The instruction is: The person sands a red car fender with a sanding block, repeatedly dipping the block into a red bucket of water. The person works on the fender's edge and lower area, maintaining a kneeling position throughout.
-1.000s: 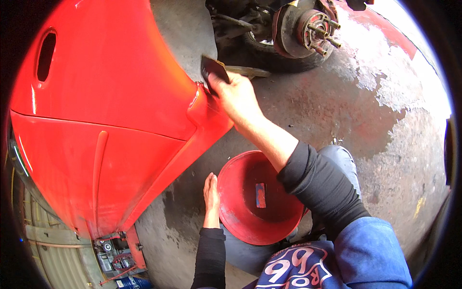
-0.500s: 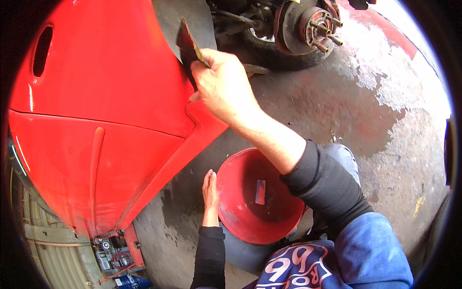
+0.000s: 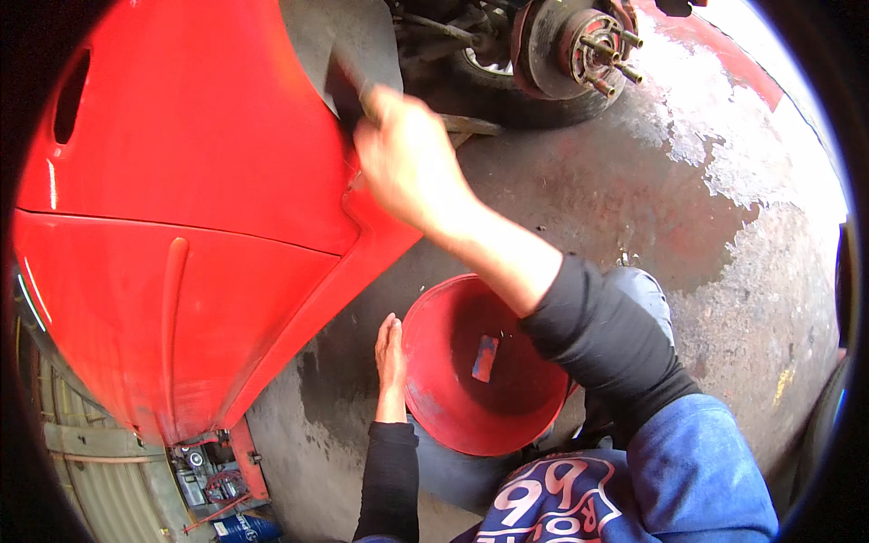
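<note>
Dark sheet (image 3: 343,83): seemed light, flexible; suited an edge pinch.
Right hand (image 3: 405,156): clamped one end.
Left hand (image 3: 391,357): rested uncurled at basin (image 3: 439,398).

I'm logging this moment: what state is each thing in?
Dark flat piece: held, blurred
Right hand: closed on that piece
Red basin: open side up
Left hand: open, fingers straight, at the basin's rim
Small block: lying inside the basin
Wheel hub: wheel off, studs bare
Red bodywork: shiny in places

A dark sheet (image 3: 344,88) (blurred) slants beside the red car panel (image 3: 217,149); an open red tub (image 3: 439,385) stands nearby.
</note>
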Demonstrator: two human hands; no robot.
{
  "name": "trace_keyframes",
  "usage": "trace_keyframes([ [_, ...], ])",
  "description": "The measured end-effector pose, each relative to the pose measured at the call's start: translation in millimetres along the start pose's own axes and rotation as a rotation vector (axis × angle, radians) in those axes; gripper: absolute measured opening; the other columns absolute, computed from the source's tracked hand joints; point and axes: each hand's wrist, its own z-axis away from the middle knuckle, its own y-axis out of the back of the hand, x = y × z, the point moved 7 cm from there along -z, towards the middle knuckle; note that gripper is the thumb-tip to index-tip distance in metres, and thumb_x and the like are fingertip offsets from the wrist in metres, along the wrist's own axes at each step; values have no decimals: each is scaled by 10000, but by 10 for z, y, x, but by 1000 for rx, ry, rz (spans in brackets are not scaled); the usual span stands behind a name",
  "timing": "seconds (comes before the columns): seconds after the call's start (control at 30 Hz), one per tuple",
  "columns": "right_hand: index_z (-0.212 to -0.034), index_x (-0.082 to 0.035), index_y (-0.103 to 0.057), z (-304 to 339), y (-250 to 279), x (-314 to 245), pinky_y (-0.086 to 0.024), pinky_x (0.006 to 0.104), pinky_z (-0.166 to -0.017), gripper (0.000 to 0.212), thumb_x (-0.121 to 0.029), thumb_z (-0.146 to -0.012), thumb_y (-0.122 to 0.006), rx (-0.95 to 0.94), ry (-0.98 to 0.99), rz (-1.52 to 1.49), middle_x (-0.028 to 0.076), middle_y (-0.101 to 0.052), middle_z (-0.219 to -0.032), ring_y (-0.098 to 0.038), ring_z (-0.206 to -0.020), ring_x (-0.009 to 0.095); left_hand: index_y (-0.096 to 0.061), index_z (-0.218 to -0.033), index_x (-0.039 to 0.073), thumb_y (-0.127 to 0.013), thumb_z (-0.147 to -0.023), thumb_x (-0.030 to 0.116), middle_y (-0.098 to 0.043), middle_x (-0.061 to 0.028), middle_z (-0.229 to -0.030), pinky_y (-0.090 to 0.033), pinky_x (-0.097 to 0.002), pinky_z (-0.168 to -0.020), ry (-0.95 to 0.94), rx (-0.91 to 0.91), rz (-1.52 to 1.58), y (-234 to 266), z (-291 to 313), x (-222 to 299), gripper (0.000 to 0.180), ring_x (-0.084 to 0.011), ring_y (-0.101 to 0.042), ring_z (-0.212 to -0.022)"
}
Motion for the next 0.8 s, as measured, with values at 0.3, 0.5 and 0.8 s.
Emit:
trace_keyframes([
  [0.3, -1039, 92, -567, 2, 320, 655, -551, 318, -537, 220, -15, -878, -463, 34, -451, -642, 148, -631, -798, -634, -555, 225, -649, -1019, -9, -559, -982, 180, -689, -102, -961, -523, -325, -828, -356, -112, 218, -571, 586, 767, 213, -189, -656, -869],
  [0.5, -1022, 102, -597, 194, 122, 710, -616, 302, -642, 215, -13, -859, -678, -9, -657, -905, 162, -650, -947, -672, -749, 217, -634, -1151, 57, -440, -1013, 390, -687, -122, -1065, -525, -425, -858, 728, -733, 560, -2309, 1335, -464, 409, -253, -651, -971],
  [0.8, -985, 68, -661, 133, 154, 530, -533, 392, -688, 269, -151, -830, -643, 41, -238, -440, 253, -676, -768, -695, -761, 326, -612, -1111, 23, -471, -972, 412, -634, -189, -1147, -468, -499, -948, 72, -515, 1270, -790, 518, 1862, 437, -338, -594, -1089],
])
